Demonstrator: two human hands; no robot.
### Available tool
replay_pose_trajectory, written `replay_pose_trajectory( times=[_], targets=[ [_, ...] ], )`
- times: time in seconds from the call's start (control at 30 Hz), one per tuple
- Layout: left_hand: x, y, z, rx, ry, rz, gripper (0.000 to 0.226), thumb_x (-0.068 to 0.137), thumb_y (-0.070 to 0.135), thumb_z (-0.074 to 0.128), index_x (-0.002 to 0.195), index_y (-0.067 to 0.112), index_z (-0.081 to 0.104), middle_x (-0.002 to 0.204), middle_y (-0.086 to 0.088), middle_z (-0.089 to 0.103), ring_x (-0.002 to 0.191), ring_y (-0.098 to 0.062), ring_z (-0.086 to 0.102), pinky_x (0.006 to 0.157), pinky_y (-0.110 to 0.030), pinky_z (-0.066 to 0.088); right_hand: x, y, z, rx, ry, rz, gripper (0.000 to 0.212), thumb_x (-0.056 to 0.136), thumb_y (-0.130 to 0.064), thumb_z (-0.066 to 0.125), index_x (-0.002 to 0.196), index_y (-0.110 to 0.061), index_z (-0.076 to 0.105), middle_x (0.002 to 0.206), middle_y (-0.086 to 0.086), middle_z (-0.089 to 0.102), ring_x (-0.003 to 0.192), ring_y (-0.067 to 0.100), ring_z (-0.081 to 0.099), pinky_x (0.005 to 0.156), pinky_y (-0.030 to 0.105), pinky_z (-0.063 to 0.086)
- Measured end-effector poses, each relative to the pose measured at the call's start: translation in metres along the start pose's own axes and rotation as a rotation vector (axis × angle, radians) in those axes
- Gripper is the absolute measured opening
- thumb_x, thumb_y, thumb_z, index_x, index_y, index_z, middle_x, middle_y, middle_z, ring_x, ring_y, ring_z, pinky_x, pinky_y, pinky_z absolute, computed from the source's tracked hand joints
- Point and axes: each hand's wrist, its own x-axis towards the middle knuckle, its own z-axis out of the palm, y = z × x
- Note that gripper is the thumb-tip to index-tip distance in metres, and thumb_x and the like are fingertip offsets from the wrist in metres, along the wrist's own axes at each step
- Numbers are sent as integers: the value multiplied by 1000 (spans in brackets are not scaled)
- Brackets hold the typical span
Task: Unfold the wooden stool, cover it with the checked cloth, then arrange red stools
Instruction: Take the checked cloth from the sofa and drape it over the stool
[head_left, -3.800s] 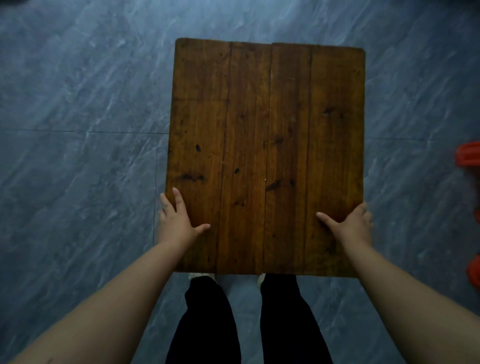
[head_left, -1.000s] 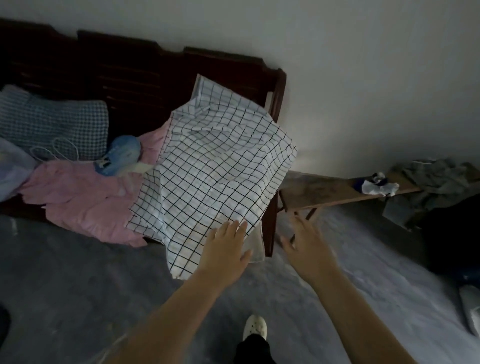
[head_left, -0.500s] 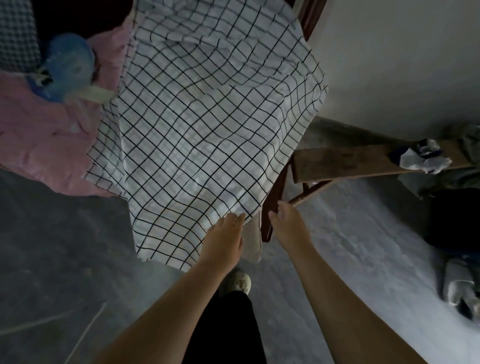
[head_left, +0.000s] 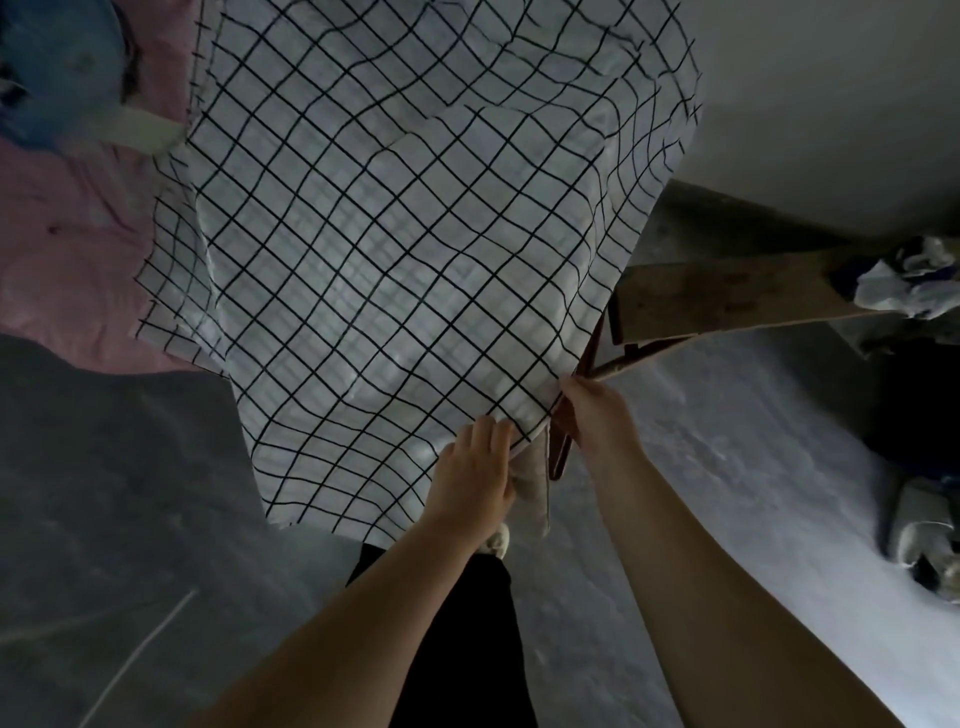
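Observation:
The checked cloth (head_left: 395, 249), white with a black grid, hangs over the arm of a dark wooden bench and fills the upper middle of the view. My left hand (head_left: 475, 483) rests on the cloth's lower edge with its fingers curled onto the fabric. My right hand (head_left: 597, 410) pinches the cloth's lower right corner beside the bench's dark wooden leg (head_left: 563, 447). The wooden stool and the red stools are out of view.
A pink sheet (head_left: 78, 249) and a blue object (head_left: 57, 73) lie on the bench at left. A low wooden bench (head_left: 727, 301) with a crumpled rag (head_left: 904, 286) stands at right by the wall. A grey shoe (head_left: 924, 535) lies on the floor at right.
I have stepped closer to the bench. Both hands have reached the cloth's lower edge; the right hand moved from the bench leg onto the cloth's corner.

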Motion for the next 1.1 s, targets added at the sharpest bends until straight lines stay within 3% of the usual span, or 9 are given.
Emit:
replay_pose_trajectory(
  times=[0.07, 0.17, 0.33, 0.43, 0.57, 0.67, 0.8, 0.9, 1.1],
  targets=[
    [-1, -1, 1, -7, 19, -4, 76, 57, 24, 82, 119, 11, 41, 106, -8, 56, 89, -23, 58, 68, -34, 53, -1, -2, 0, 126, -26, 48, 11, 91, -21, 59, 85, -15, 66, 89, 11, 68, 87, 26, 65, 92, 44, 51],
    [-3, 0, 4, -12, 58, -6, 70, 61, 25, 78, 120, 10, 41, 108, -8, 54, 91, -24, 57, 72, -34, 51, -4, -5, -2, 241, -70, 60, 16, 92, -13, 58, 76, -12, 61, 75, 4, 62, 71, 16, 60, 76, 32, 52],
    [-9, 11, -1, -35, 188, -73, 62, 74, 45, 64, 119, 8, 42, 111, -11, 54, 100, -25, 53, 82, -37, 48, -23, -7, -9, 291, -110, -16, 26, 90, -13, 60, 65, -15, 55, 64, 0, 55, 63, 12, 54, 69, 28, 48],
    [-10, 23, -8, -43, 289, -133, 58, 77, 41, 67, 116, 5, 42, 109, -14, 55, 99, -27, 54, 82, -37, 48, -39, -9, -12, 302, -122, -57, 28, 89, -16, 63, 62, -17, 54, 66, 2, 55, 66, 15, 55, 74, 33, 49],
    [-11, 38, -21, -117, 432, -217, 41, 84, 32, 52, 112, 4, 42, 106, -18, 56, 96, -29, 53, 80, -38, 47, -69, -11, -16, 319, -156, -104, 23, 90, -16, 61, 68, -13, 57, 76, 8, 58, 75, 20, 58, 83, 36, 52],
    [-18, 48, -35, -203, 486, -287, 39, 76, 16, 60, 109, 6, 41, 104, -16, 54, 94, -28, 54, 82, -37, 46, -91, -10, -14, 358, -183, -126, 17, 90, -16, 61, 73, -12, 58, 83, 12, 60, 82, 23, 59, 88, 41, 52],
    [-40, 50, -55, -258, 522, -336, 44, 68, -9, 68, 106, 3, 49, 100, -15, 56, 90, -27, 56, 79, -36, 50, -117, -6, -15, 315, -205, -154, 24, 86, -22, 65, 64, -18, 58, 66, 3, 61, 73, 21, 58, 88, 45, 51],
    [-68, 43, -79, -259, 546, -328, 35, 73, -8, 63, 105, 4, 54, 101, -11, 58, 93, -25, 54, 80, -35, 48, -136, -4, -21, 195, -207, -227, 27, 80, -29, 68, 56, -24, 58, 55, -4, 58, 67, 19, 57, 89, 53, 50],
    [-127, 46, -138, -172, 526, -199, 34, 75, -5, 67, 106, 4, 56, 100, -11, 58, 94, -27, 52, 79, -35, 46, -175, -3, -29, 93, -179, -492, 28, 79, -37, 63, 66, -13, 55, 70, 8, 57, 74, 25, 57, 89, 55, 48]
  ],
)
